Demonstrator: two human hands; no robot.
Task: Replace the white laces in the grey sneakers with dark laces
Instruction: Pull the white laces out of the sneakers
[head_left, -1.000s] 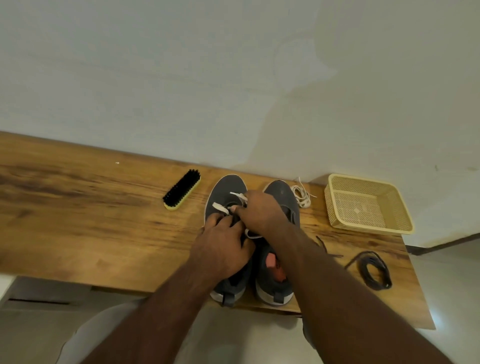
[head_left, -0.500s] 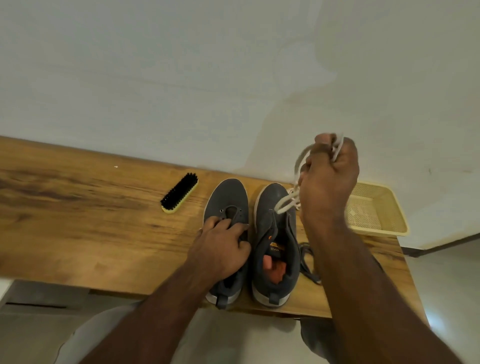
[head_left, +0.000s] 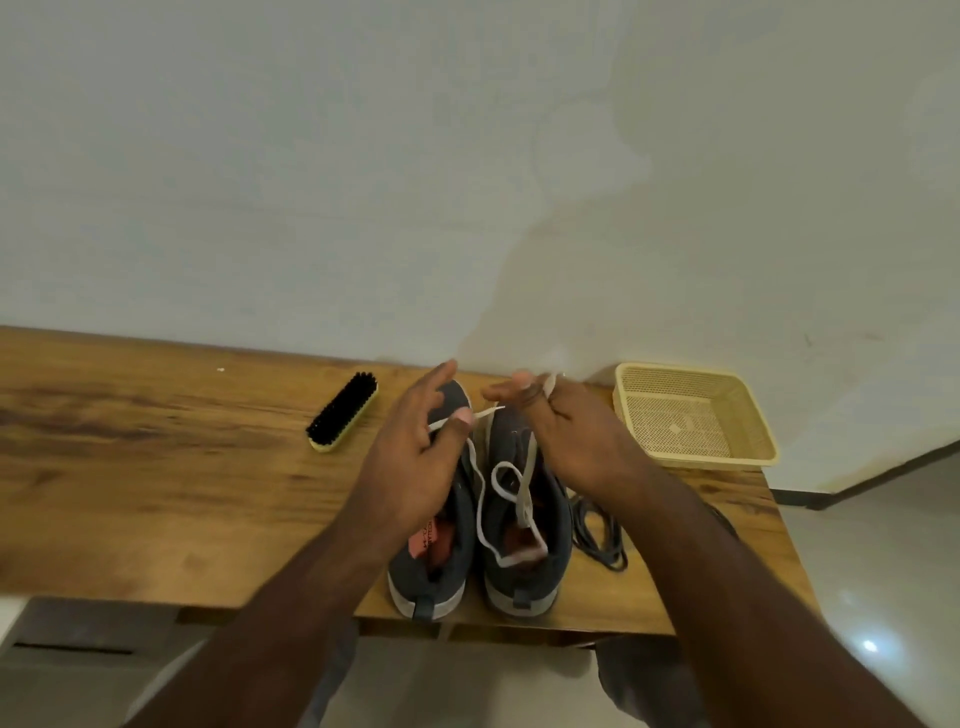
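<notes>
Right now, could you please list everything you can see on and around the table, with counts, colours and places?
Grey sneakers: two, grey with pale soles, side by side at the table's near edge.
White lace: one, white, held between both hands and hanging over the sneakers.
Dark laces: one bundle, dark, on the table right of the sneakers.
Brush: one, black bristles, yellow back, left of the sneakers.
Basket: one, pale yellow, at the table's far right.
Table: one, brown wood, against the wall.
Left hand: pinches one lace end.
Right hand: grips the lace's other part.
</notes>
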